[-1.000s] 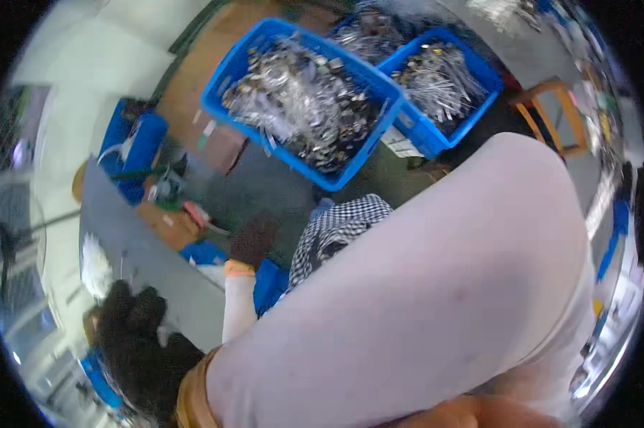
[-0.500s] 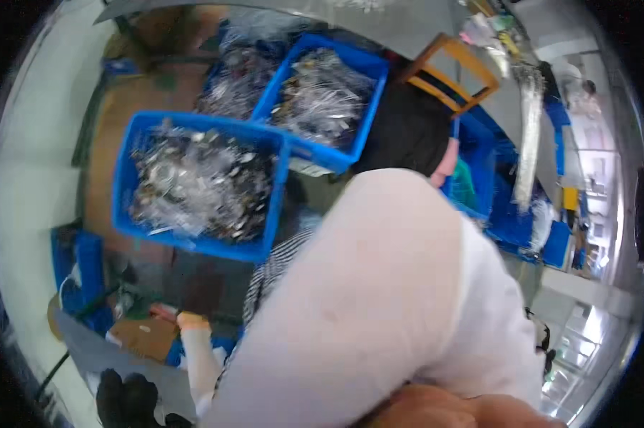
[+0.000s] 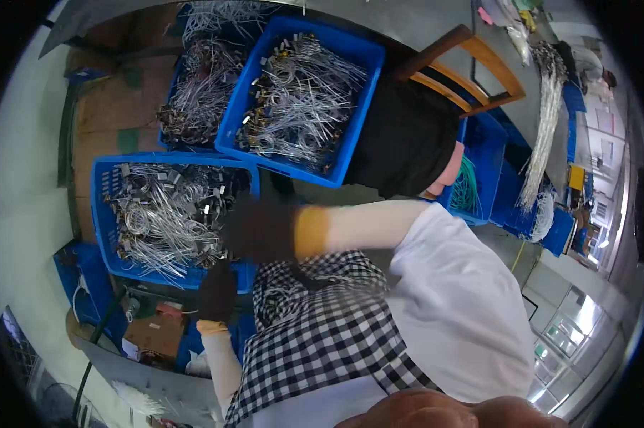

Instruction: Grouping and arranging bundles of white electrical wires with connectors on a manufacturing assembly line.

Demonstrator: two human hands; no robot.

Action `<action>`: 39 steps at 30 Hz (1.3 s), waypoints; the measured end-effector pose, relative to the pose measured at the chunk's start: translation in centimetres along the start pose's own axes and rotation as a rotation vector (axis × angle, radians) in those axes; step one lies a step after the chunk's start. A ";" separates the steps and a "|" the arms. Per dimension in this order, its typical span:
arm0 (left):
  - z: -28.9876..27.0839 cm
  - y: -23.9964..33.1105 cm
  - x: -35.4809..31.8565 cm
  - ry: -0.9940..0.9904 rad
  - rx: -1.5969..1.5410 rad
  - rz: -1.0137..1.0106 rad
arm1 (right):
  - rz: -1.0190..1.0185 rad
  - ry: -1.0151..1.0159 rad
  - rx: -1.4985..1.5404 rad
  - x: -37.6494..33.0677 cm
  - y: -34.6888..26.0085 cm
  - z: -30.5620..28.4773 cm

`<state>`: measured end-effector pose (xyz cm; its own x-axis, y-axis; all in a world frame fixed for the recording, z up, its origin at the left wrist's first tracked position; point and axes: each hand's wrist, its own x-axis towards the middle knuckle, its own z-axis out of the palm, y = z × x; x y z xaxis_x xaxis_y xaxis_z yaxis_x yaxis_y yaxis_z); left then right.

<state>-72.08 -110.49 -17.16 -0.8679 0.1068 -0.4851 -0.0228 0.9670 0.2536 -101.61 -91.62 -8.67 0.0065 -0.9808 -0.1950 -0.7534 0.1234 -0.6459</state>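
A blue plastic bin [image 3: 102,235] full of tangled pale wire cables [image 3: 165,225], with small dark and white connectors among them, sits in front of me. My right hand [image 3: 261,230], in a dark glove with a yellow cuff, is over the bin's right edge. Motion blurs its fingers. Below it, at the bin's front right rim, is my left hand [image 3: 217,292], in a dark glove with an orange cuff. The left fingers blend into the dark bin edge. Whether either hand holds a cable cannot be made out.
A second blue bin [image 3: 225,135] of cables stands behind, with another heap of cables [image 3: 204,85] to its left. Right of them is a wooden chair [image 3: 497,60] with a black cloth [image 3: 404,135]. A cardboard box [image 3: 154,335] lies at lower left.
My right arm has swung from close in front of the view out to the front bin. My left hand has moved up from the lower left to the bin's rim.
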 end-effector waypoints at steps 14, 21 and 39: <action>0.7 3.1 5.7 -0.072 -0.303 -0.180 | 1.088 0.464 -0.220 -11.2 43.9 -1.5; 1.4 4.0 5.4 -0.165 -0.575 -0.442 | 0.963 0.404 -0.423 -5.0 49.6 0.8; 0.8 1.8 6.7 0.012 -0.496 -0.350 | 0.827 1.025 -0.185 -12.3 46.6 -4.5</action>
<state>-77.57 -107.89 -20.66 -0.7725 -0.2031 -0.6017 -0.5337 0.7211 0.4417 -139.82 -74.52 -33.05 -0.9273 -0.3070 0.2140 -0.3736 0.7925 -0.4820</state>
